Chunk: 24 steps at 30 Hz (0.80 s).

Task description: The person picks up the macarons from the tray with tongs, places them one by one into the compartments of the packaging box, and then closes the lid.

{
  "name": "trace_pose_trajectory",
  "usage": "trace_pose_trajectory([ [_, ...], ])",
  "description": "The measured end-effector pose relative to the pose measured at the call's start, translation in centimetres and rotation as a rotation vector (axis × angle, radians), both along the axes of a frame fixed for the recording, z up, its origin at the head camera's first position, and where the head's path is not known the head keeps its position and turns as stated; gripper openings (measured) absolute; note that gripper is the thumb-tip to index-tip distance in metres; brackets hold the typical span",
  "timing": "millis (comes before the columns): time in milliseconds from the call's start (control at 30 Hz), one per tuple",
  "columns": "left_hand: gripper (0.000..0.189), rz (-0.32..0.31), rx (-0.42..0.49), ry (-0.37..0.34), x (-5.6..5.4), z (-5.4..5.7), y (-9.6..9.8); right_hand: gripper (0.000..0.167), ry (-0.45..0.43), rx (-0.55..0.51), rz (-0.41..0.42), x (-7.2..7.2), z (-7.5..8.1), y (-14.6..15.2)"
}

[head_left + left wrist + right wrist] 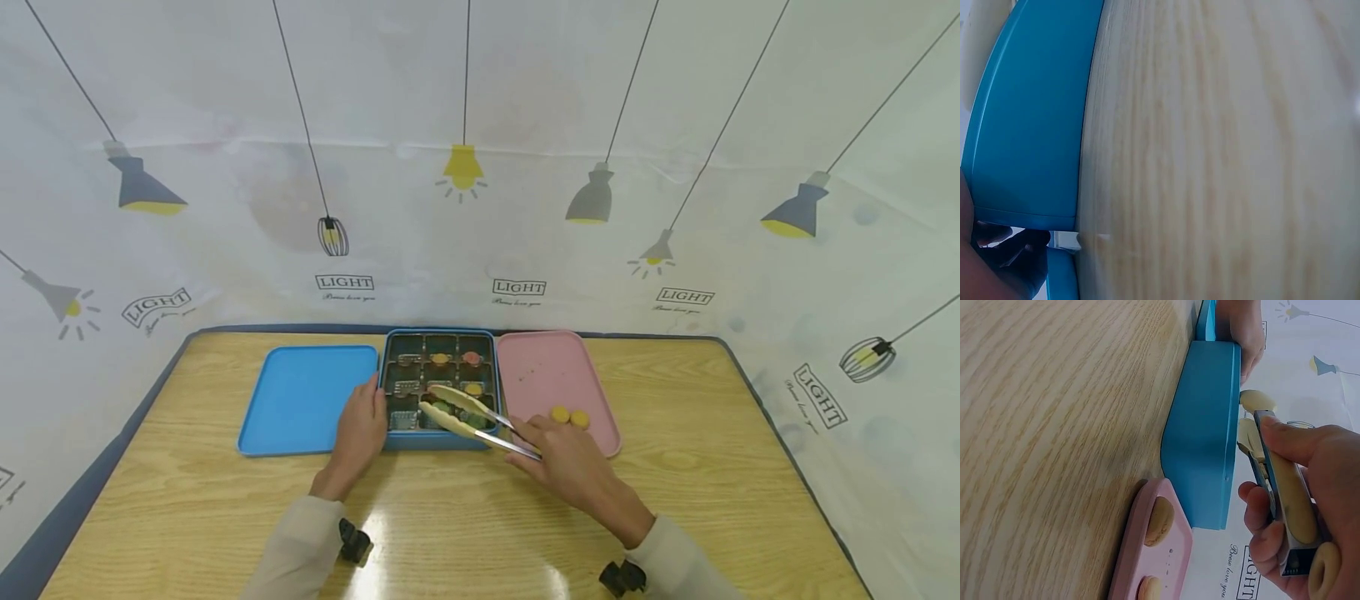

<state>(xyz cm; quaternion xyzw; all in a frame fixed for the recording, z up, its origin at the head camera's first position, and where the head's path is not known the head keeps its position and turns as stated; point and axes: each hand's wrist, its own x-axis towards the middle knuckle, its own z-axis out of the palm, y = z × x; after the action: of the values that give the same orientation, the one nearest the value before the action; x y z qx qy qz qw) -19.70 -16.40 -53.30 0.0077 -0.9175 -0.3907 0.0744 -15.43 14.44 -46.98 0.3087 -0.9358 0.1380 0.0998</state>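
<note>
My right hand [570, 458] holds a pair of metal tongs [501, 429] with cream-coloured tips, thumb on one arm and fingers curled round the other. The tips stand apart over the front compartments of a blue box [435, 444], and green pieces [444, 407] show between and below them. Inside the box, a dark divided insert holds yellow and reddish round pieces in some compartments. At the box's left wall, my left hand [362, 425] grips the side near the front corner. Two yellow macarons [1160, 520] lie on the pink tray [551, 367] to the right.
A flat blue lid [311, 400] lies left of the box, close beside my left hand. Box, lid and tray stand in a row near the back edge of the wooden table [660, 517]. Behind them hangs a white backdrop [405, 192] printed with lamps.
</note>
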Motion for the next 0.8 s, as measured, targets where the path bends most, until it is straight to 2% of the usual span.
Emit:
trace_pose_trajectory([
  [233, 0.047, -0.003, 0.006, -0.002, 0.1, -0.1, -0.1, 0.053, 0.011, 0.006, 0.000, 0.0, -0.2, 0.4],
  [367, 0.047, -0.005, 0.008, -0.007, 0.1, -0.1, 0.0, 0.053, 0.001, -0.015, -0.029, 0.0, -0.2, 1.3],
  [533, 0.046, 0.000, 0.003, 0.014, 0.1, 0.0, 0.1, 0.055, 0.006, -0.026, -0.081, -0.1, -0.1, 3.3],
  [667, 0.045, 0.008, -0.009, 0.042, 0.0, -0.1, 0.1, 0.056, 0.031, -0.006, -0.096, -0.1, -0.2, 5.4],
  [800, 0.046, 0.006, -0.011, 0.033, 0.0, 0.0, 0.0, 0.056, 0.032, -0.017, -0.099, 0.1, -0.5, 7.4],
])
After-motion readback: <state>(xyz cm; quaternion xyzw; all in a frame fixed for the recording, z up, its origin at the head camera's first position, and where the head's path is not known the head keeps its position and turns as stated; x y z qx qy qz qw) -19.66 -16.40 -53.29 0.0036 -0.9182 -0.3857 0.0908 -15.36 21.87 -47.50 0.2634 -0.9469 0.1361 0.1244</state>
